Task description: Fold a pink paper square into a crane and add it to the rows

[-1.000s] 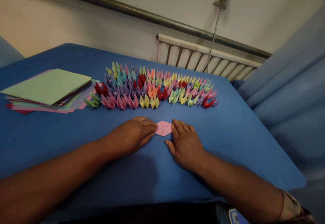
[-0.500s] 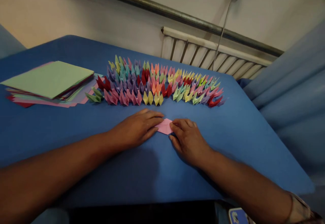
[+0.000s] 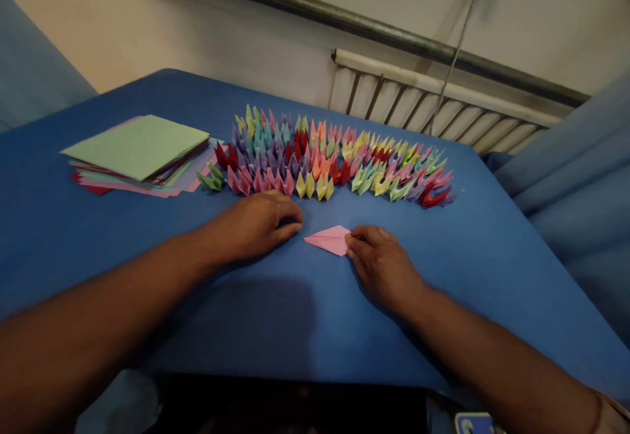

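Observation:
A folded pink origami paper point(image 3: 329, 239), kite-shaped with a long point toward the left, lies near the middle of the blue table. Its right end is pinched between the thumb and fingers of my right hand point(image 3: 386, 263). My left hand point(image 3: 263, 224) rests on the table just left of the paper's tip, apart from it, with fingers curled loosely and a gap between thumb and forefinger. Nothing shows in that hand. Right behind it stand rows of folded paper cranes point(image 3: 325, 188) in many colours.
A stack of square coloured sheets point(image 3: 142, 145), light green on top, lies at the left of the blue table point(image 3: 374, 342). Behind the table are a radiator point(image 3: 394, 96) and a pipe point(image 3: 344, 20) along the wall. Blue curtain point(image 3: 581, 178) hangs at the right.
My left hand has let go of the pink paper and moved left, baring its pointed end. The right hand still pinches the other end. The view has shifted slightly left.

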The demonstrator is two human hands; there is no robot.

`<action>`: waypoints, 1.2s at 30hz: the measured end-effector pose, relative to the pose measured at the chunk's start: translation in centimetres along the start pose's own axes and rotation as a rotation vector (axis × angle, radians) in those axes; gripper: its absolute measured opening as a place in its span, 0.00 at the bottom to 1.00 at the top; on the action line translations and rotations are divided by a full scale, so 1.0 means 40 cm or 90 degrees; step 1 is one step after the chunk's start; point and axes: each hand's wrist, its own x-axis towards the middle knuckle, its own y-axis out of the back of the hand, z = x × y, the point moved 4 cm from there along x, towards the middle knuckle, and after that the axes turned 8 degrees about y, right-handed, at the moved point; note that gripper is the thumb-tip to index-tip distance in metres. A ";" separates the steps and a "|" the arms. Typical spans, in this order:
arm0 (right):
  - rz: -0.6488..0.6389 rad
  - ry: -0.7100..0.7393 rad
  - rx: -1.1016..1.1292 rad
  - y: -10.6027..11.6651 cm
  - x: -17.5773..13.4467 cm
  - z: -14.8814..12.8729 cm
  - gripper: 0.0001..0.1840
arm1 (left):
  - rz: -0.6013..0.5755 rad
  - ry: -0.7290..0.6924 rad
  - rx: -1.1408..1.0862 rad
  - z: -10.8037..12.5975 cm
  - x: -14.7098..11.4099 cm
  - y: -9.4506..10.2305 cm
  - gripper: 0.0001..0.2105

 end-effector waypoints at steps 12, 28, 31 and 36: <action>-0.011 0.002 -0.043 -0.006 0.003 0.001 0.19 | -0.140 -0.078 0.047 0.049 -0.010 -0.036 0.12; -0.003 0.057 -0.033 0.029 -0.006 0.000 0.13 | -0.022 -0.210 0.082 0.124 0.019 -0.117 0.11; -0.011 0.049 -0.030 0.022 0.002 -0.001 0.14 | -0.014 -0.224 0.127 0.129 0.018 -0.114 0.11; -0.003 0.061 -0.023 0.008 0.016 0.001 0.16 | -0.010 -0.212 0.195 0.131 0.017 -0.121 0.11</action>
